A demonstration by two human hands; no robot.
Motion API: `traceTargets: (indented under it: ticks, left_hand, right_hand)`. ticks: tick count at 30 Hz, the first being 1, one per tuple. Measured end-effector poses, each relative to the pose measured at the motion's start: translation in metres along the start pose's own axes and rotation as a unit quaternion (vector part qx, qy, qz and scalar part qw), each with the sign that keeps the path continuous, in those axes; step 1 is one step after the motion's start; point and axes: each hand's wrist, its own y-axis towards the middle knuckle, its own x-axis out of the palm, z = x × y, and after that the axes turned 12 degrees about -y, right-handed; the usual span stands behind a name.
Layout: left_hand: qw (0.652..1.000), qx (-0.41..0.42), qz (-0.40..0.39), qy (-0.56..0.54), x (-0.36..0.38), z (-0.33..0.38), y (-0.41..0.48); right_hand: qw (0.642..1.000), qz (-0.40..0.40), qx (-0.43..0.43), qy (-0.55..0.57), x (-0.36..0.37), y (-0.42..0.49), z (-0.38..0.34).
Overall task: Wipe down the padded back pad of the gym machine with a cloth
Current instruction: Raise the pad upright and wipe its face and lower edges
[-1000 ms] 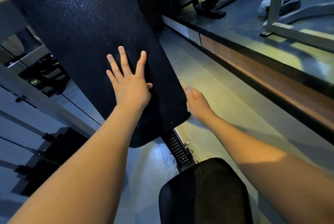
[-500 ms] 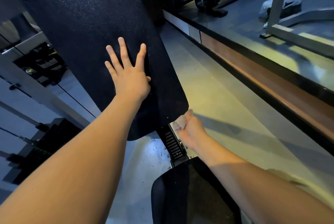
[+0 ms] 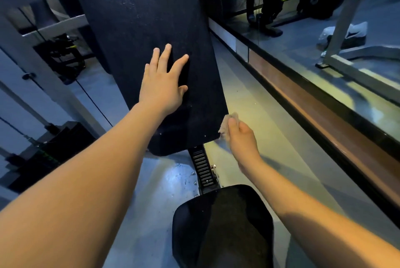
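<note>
Left hand (image 3: 161, 85) flat on back pad (image 3: 147, 18) — right hand (image 3: 241, 137) grips cloth (image 3: 226, 124).

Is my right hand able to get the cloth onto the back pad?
Probably yes: the right hand grips the cloth beside the back pad, at its lower right corner, nothing between; the left hand rests higher.

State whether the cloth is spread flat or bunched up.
Bunched up: the cloth is a small crumpled wad poking from the curled right hand, at the lower corner of the back pad.
</note>
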Motion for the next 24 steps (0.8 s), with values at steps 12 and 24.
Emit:
traceTargets:
  ticks: [12,24]
  left_hand:
    - [0.999,-0.041,0.025,0.0,0.004,-0.05,-0.027]
    - [0.998,-0.05,0.02,0.023,0.002,-0.047,-0.026]
  right_hand:
    - [0.833,0.13,-0.449,-0.294,0.017,0.069,-0.038]
    - [0.84,-0.066,-0.384,-0.377,-0.006,0.008,0.025]
